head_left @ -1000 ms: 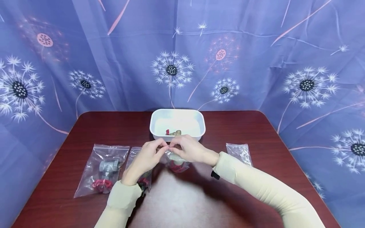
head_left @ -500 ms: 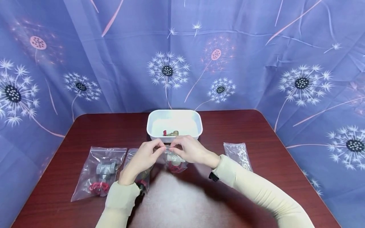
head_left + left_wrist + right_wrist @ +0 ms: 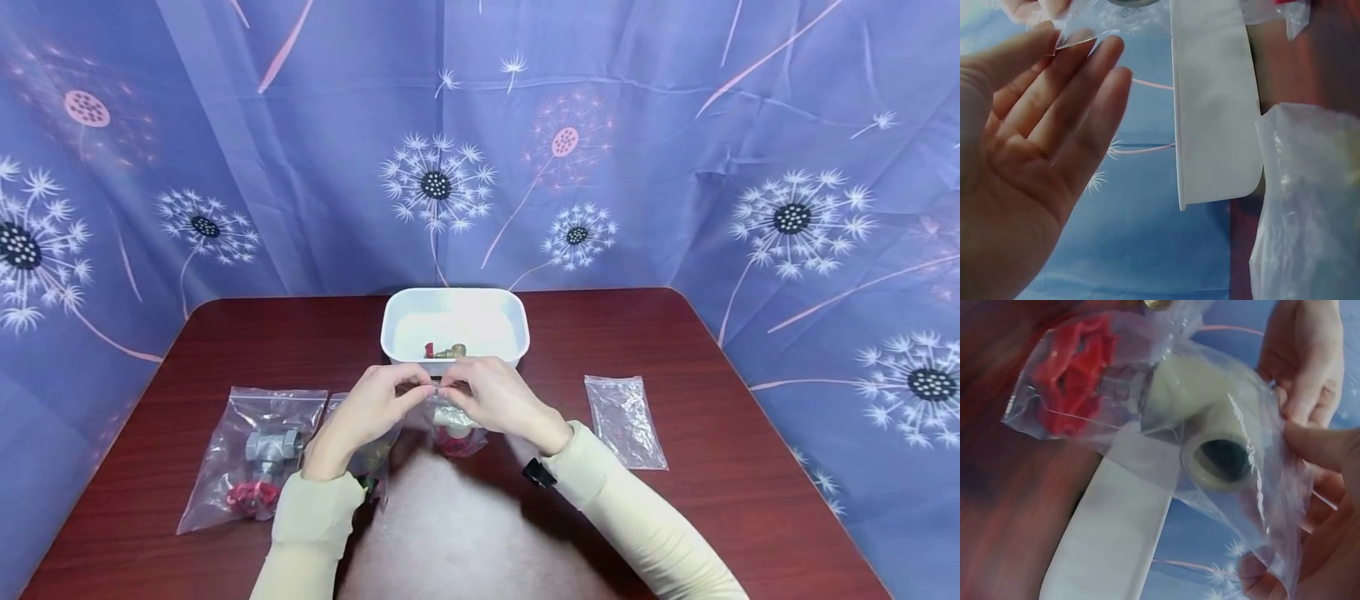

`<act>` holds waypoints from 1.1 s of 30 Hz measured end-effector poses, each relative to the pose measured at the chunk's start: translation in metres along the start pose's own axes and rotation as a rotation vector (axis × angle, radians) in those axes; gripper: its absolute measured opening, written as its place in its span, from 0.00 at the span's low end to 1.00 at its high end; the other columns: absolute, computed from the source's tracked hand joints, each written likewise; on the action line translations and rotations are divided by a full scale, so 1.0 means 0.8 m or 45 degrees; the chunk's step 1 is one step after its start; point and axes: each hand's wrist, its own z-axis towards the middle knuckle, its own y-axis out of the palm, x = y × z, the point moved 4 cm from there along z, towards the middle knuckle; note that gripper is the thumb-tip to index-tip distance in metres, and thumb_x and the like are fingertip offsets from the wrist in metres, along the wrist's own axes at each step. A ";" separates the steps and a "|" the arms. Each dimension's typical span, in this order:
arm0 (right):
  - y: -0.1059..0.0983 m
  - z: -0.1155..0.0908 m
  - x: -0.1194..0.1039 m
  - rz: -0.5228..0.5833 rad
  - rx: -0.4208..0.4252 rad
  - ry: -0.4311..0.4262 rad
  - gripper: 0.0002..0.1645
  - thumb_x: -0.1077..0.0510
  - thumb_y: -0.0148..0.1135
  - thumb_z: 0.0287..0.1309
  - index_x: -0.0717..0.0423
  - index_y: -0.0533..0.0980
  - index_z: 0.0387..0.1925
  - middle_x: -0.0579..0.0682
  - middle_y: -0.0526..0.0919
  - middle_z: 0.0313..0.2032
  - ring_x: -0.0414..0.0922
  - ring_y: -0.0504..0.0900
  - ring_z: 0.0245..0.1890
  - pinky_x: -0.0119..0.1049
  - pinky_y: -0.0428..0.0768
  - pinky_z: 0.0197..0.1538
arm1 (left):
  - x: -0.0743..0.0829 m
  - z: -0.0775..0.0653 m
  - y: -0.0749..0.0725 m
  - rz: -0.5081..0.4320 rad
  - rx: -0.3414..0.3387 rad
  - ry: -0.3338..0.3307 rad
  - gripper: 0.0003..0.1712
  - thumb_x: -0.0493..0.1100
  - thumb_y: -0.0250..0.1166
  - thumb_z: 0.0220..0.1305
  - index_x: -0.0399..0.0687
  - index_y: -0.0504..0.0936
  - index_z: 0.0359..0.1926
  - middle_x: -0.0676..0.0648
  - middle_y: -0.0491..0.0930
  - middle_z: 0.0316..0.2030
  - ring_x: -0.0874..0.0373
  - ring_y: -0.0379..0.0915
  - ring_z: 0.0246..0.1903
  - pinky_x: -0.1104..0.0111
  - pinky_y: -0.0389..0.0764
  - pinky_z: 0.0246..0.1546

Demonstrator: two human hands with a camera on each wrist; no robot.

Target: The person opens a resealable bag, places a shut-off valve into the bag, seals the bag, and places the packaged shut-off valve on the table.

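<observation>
We logged one valve [image 3: 1188,390], handwheel [image 3: 1075,378] lowest, beneath left hand [image 3: 367,412] and right hand [image 3: 498,400], both pinching its clear bag [image 3: 1265,453].

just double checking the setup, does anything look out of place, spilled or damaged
Nothing looks spilled or damaged. One mild oddity: the brass valve in the white tray lies loose, while the gray valve at left and the cream valve are each inside a clear bag.

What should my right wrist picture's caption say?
Left hand and right hand pinch a clear bag holding a pale valve with red wheel.
</observation>
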 end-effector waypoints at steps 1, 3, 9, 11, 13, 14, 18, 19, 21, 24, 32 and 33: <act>0.000 0.000 0.000 -0.004 -0.002 0.014 0.04 0.55 0.66 0.61 0.50 0.83 0.34 0.40 0.83 0.29 0.39 0.78 0.29 0.36 0.76 0.36 | 0.001 -0.001 -0.001 0.012 0.018 0.001 0.03 0.41 0.66 0.65 0.52 0.84 0.34 0.60 0.78 0.25 0.67 0.67 0.20 0.68 0.71 0.25; 0.000 -0.001 0.000 -0.002 -0.002 0.031 0.03 0.55 0.66 0.60 0.49 0.83 0.33 0.40 0.82 0.29 0.38 0.77 0.28 0.36 0.75 0.36 | 0.003 -0.003 -0.004 0.033 0.069 -0.007 0.03 0.41 0.67 0.65 0.52 0.84 0.33 0.60 0.76 0.23 0.64 0.64 0.18 0.68 0.70 0.24; 0.005 0.001 -0.003 0.091 0.006 0.058 0.03 0.57 0.65 0.60 0.49 0.83 0.31 0.39 0.81 0.26 0.38 0.76 0.27 0.34 0.74 0.35 | 0.004 -0.008 -0.007 0.022 0.166 -0.070 0.01 0.40 0.68 0.63 0.49 0.84 0.34 0.57 0.83 0.30 0.62 0.76 0.30 0.63 0.77 0.36; 0.005 -0.001 -0.002 0.143 0.004 0.093 0.04 0.57 0.65 0.61 0.49 0.83 0.30 0.38 0.80 0.25 0.38 0.75 0.26 0.33 0.73 0.34 | 0.003 -0.007 -0.004 -0.013 0.146 -0.082 0.03 0.39 0.68 0.63 0.46 0.84 0.37 0.55 0.84 0.32 0.61 0.79 0.33 0.63 0.78 0.38; 0.003 -0.002 -0.001 0.171 0.018 0.124 0.04 0.58 0.66 0.60 0.49 0.84 0.30 0.38 0.81 0.26 0.38 0.75 0.26 0.33 0.73 0.34 | 0.005 -0.005 -0.002 -0.038 0.120 -0.072 0.06 0.40 0.68 0.63 0.46 0.84 0.41 0.54 0.85 0.35 0.61 0.80 0.35 0.63 0.79 0.39; 0.003 -0.003 -0.001 0.175 0.025 0.135 0.03 0.57 0.66 0.60 0.49 0.84 0.31 0.39 0.81 0.26 0.38 0.75 0.26 0.33 0.73 0.34 | 0.006 -0.004 0.000 -0.042 0.105 -0.056 0.07 0.40 0.68 0.63 0.46 0.85 0.43 0.53 0.85 0.36 0.62 0.80 0.36 0.63 0.80 0.39; 0.002 -0.001 0.000 0.129 0.041 0.142 0.03 0.56 0.68 0.60 0.49 0.85 0.33 0.40 0.83 0.29 0.37 0.78 0.29 0.33 0.75 0.36 | 0.012 0.000 0.003 0.038 0.102 0.031 0.06 0.40 0.67 0.64 0.48 0.86 0.42 0.54 0.85 0.37 0.64 0.77 0.32 0.64 0.78 0.36; 0.002 0.000 0.000 0.114 0.041 0.142 0.03 0.56 0.68 0.59 0.49 0.85 0.34 0.41 0.84 0.30 0.37 0.78 0.29 0.34 0.76 0.37 | 0.013 0.000 0.003 0.064 0.108 0.044 0.05 0.40 0.67 0.64 0.48 0.87 0.40 0.55 0.85 0.36 0.64 0.75 0.30 0.65 0.77 0.35; 0.003 0.001 -0.001 0.090 0.042 0.139 0.03 0.56 0.68 0.59 0.49 0.85 0.34 0.41 0.84 0.30 0.37 0.78 0.29 0.34 0.76 0.37 | 0.014 0.000 0.002 0.119 0.129 0.062 0.03 0.40 0.67 0.64 0.49 0.86 0.37 0.56 0.84 0.33 0.65 0.72 0.27 0.66 0.75 0.32; 0.002 0.002 -0.002 0.068 0.044 0.138 0.03 0.55 0.67 0.60 0.49 0.84 0.33 0.41 0.83 0.29 0.37 0.77 0.28 0.34 0.75 0.36 | 0.013 0.000 0.003 0.160 0.136 0.068 0.02 0.39 0.66 0.65 0.49 0.86 0.35 0.57 0.82 0.31 0.65 0.70 0.25 0.67 0.74 0.31; 0.003 -0.001 0.001 0.070 0.092 0.099 0.02 0.57 0.66 0.61 0.50 0.84 0.34 0.41 0.81 0.28 0.37 0.74 0.25 0.35 0.74 0.34 | 0.012 0.002 0.005 0.167 0.139 0.049 0.03 0.40 0.67 0.65 0.50 0.86 0.35 0.58 0.82 0.30 0.64 0.68 0.23 0.68 0.72 0.30; 0.004 -0.001 0.001 0.074 0.098 0.096 0.02 0.58 0.67 0.60 0.50 0.84 0.34 0.41 0.81 0.27 0.37 0.74 0.25 0.34 0.74 0.34 | 0.012 0.002 0.005 0.164 0.139 0.043 0.03 0.40 0.67 0.65 0.50 0.86 0.36 0.58 0.82 0.30 0.64 0.67 0.22 0.69 0.72 0.29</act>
